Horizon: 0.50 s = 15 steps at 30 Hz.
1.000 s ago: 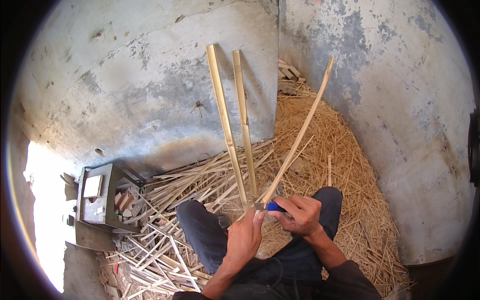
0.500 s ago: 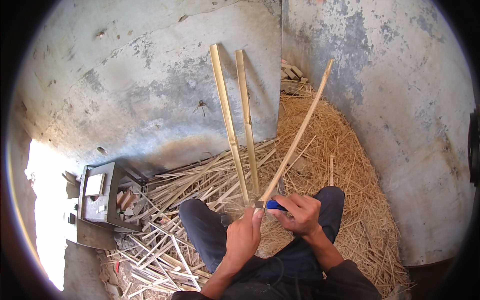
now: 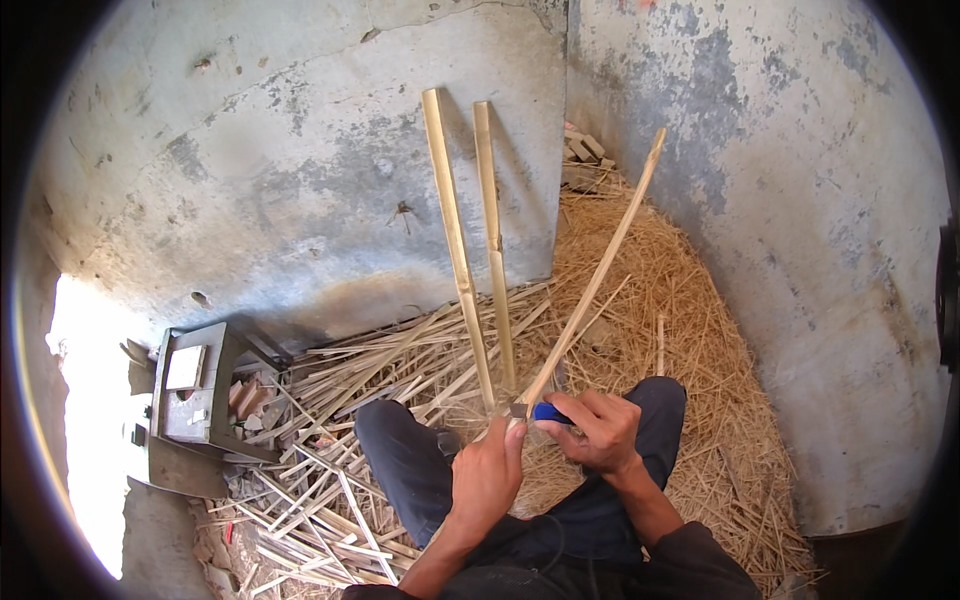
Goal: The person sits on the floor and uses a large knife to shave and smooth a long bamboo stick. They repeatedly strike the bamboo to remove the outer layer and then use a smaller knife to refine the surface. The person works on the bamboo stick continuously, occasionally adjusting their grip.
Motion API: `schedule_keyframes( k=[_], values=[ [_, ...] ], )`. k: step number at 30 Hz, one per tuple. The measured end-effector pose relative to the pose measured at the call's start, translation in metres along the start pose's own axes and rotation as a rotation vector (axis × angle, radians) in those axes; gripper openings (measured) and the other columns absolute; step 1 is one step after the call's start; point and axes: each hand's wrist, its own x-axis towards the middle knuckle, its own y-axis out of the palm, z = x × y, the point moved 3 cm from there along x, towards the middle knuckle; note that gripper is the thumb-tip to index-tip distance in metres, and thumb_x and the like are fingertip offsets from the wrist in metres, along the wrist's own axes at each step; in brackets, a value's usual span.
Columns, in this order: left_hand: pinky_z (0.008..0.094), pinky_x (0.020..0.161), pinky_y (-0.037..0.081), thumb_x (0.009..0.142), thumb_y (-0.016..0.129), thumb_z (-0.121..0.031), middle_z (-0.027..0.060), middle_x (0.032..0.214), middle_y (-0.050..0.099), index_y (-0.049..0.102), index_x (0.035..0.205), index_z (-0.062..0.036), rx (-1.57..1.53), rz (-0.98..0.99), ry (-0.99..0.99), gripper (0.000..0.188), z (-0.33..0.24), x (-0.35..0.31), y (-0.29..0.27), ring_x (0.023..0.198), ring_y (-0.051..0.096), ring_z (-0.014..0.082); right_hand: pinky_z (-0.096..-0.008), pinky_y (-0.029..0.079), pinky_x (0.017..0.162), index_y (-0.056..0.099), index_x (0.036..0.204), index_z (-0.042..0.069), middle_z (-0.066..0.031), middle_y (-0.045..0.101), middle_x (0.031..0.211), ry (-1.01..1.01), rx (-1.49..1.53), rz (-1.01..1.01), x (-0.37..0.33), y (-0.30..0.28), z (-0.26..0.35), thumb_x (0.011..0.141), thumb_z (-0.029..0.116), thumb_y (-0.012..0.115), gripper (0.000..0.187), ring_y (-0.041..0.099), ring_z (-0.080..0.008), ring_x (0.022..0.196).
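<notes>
My left hand point(image 3: 486, 470) is closed around the near end of a long, pale bamboo strip point(image 3: 598, 272), its thumb close to the blade. The strip slants away to the upper right over the shavings. My right hand point(image 3: 602, 432) grips the blue handle of a knife point(image 3: 551, 412). Its short, dark blade lies against the strip beside my left thumb, between the two hands. Beyond my hands, two wider bamboo slats point(image 3: 455, 230) lean upright on the wall. The strip's lower end is hidden by my left hand.
Curled shavings point(image 3: 720, 430) heap up to the right and ahead. Split bamboo strips point(image 3: 330, 505) lie loose on the left. A small wooden stool point(image 3: 195, 420) rests by the bright opening. Worn plaster walls point(image 3: 330, 150) meet in the corner, near some bricks point(image 3: 583, 150).
The bamboo strip's far end has dropped slightly. Both hands keep nearly the same place and grip, and the view has shifted a little.
</notes>
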Motion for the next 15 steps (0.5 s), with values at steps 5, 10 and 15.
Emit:
schedule_keyframes(
  k=[5,10,15],
  values=[
    [0.0611,0.063,0.049,0.115,0.050,-0.032,0.0286,0.071,0.064,0.057,0.103,-0.0020,-0.330,0.101,0.061,0.033,0.0017,0.0055,-0.0062,0.070,0.065,0.0538,-0.0317,0.042,0.048,0.083,0.101,0.015,0.0020,0.058,0.064,0.015,-0.005,0.013,0.0014,-0.0025,0.0021,0.083,0.039,0.090,0.030,0.055,-0.0160,0.050],
    [0.0566,0.066,0.048,0.116,0.048,-0.031,0.0294,0.077,0.064,0.060,0.108,-0.0007,-0.070,0.027,-0.036,0.033,-0.0001,-0.0004,0.0007,0.075,0.065,0.0528,-0.0316,0.042,0.048,0.083,0.102,0.015,0.0022,0.058,0.064,0.007,-0.004,-0.006,0.0013,-0.0004,0.0013,0.083,0.038,0.090,0.030,0.055,-0.0158,0.050],
    [0.0586,0.064,0.048,0.115,0.049,-0.031,0.0276,0.074,0.066,0.058,0.104,-0.0009,-0.327,0.087,0.040,0.033,0.0044,0.0041,0.0010,0.073,0.067,0.0518,-0.0316,0.042,0.048,0.084,0.104,0.015,0.0022,0.058,0.064,0.021,-0.009,-0.010,-0.0022,0.0009,0.0003,0.083,0.038,0.090,0.031,0.054,-0.0155,0.050]
  ],
)
